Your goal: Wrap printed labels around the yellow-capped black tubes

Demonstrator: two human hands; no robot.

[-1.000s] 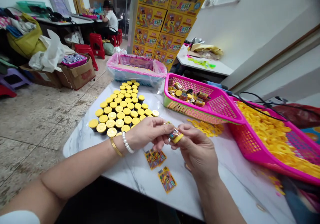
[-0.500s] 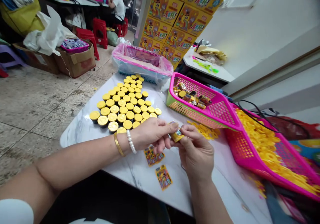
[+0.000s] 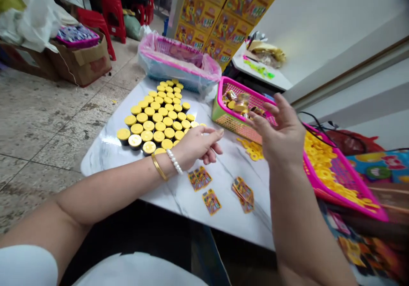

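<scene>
The right hand (image 3: 280,126) is raised at the near side of a pink-and-green basket (image 3: 220,108), its grip spread wide with nothing held. A blurred wrapped cylinder (image 3: 241,102) shows just beyond and to the left of its fingertips, within the basket's outline; whether it rests on the other wrapped pieces there or is above them, I cannot tell. The left hand (image 3: 200,146) hovers over the tabletop (image 3: 179,194), thumb extended and fingers loosely curled, its grip partly open with nothing visible in it, well apart from that cylinder. Yellow-capped containers (image 3: 159,118) stand in a close group beside and beyond the left hand. Nearer the tabletop's front edge lie overlapping printed cards (image 3: 200,178), a single card (image 3: 211,201) and a small card stack (image 3: 243,193). Loose yellow rings (image 3: 252,149) lie before the basket.
</scene>
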